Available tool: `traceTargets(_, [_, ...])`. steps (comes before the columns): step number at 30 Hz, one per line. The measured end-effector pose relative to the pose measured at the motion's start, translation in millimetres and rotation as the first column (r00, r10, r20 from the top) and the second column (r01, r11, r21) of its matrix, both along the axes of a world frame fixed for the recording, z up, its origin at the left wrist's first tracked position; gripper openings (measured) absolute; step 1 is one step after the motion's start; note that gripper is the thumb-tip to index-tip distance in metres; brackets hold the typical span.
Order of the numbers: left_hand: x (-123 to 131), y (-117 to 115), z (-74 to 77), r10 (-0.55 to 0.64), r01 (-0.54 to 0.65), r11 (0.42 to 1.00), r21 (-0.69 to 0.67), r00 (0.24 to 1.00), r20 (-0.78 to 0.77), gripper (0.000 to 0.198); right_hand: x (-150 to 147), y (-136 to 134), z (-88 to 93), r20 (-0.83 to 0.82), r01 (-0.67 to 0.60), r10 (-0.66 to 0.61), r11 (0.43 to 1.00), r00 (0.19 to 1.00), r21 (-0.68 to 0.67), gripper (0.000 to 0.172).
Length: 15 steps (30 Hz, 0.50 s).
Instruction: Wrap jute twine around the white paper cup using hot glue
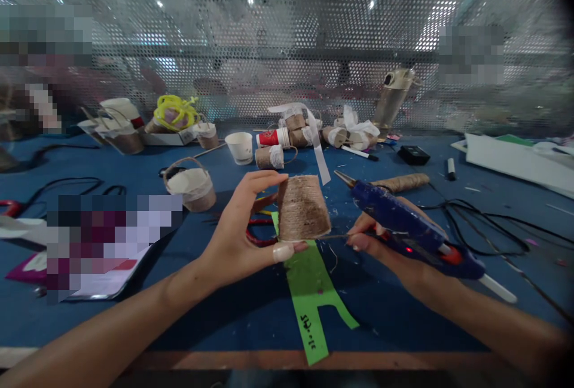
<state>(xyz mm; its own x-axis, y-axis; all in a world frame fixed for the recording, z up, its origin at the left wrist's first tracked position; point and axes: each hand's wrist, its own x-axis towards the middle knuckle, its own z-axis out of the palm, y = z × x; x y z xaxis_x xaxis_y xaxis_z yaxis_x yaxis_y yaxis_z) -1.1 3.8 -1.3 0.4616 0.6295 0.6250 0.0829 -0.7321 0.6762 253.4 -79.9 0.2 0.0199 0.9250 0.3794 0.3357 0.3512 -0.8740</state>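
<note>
My left hand (251, 220) grips a small cup wrapped in brown twine (304, 208), fingers at its top and thumb under its lower rim. A loose end of twine (334, 237) runs from the cup's lower edge to my right hand (376, 238). That hand is closed round a blue hot glue gun (403, 223) and also pinches the twine at its fingertips. The gun's metal nozzle points up and left, apart from the cup, and a white glue stick (498, 288) sticks out behind. Beneath the cup lies a green paper strip (309, 280), with red-handled scissors (260, 232) partly hidden behind my left hand.
A twine-handled basket cup (192, 188) stands left of my hands, near a phone (116, 250). Farther back are a white paper cup (240, 147), several twine-wrapped cups and a bottle (394, 101). Black cables (484, 226) and a twine roll (403, 183) lie at right.
</note>
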Motion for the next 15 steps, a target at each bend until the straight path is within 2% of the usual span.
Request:
traceTargets(4, [1.2,0.1,-2.0,0.001,-0.001,1.000,-0.029,1.000,-0.005,0.078,-0.4,2.7,1.3,-0.031,-0.038,0.034,0.992,0.999,-0.118,0.015])
traceTargets(9, [1.6,-0.6,-4.1,-0.002,0.002,0.998,-0.060,1.000,-0.002,0.080,-1.8,5.5,3.6,-0.115,-0.076,0.062,0.989,0.992,-0.124,0.019])
traceTargets(15, [0.9,-1.9,-4.8,0.009,-0.009,0.999,-0.043,1.000,-0.002,0.082,-2.4,6.4,4.8,-0.121,-0.105,0.088,0.984,0.989,-0.144,0.018])
